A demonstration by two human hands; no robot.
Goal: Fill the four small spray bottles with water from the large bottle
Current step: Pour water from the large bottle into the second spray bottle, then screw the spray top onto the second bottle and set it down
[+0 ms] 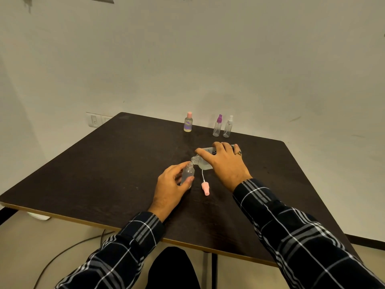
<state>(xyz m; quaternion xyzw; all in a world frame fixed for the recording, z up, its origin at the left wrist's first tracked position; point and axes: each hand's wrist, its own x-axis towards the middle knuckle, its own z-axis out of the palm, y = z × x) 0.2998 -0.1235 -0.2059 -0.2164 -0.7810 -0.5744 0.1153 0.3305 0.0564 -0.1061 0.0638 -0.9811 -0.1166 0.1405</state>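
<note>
My left hand (169, 187) grips a small clear spray bottle (188, 173) that stands upright and uncapped on the dark table (104, 174). My right hand (224, 161) holds the large clear bottle (203, 161) tipped almost flat, its open neck right over the small bottle's mouth. The pink spray cap (205, 187) with its white tube lies on the table between my hands. At the far edge stand a purple-capped spray bottle (217, 126) and a white-capped spray bottle (228, 127), both looking empty, and to their left a pink-capped bottle (188, 122) with a label.
The table's front edge (83, 221) runs close to my sleeves. A wall socket (94, 120) sits behind the table's left corner. A cable (68, 250) trails on the floor below, left of my dark knee (173, 268).
</note>
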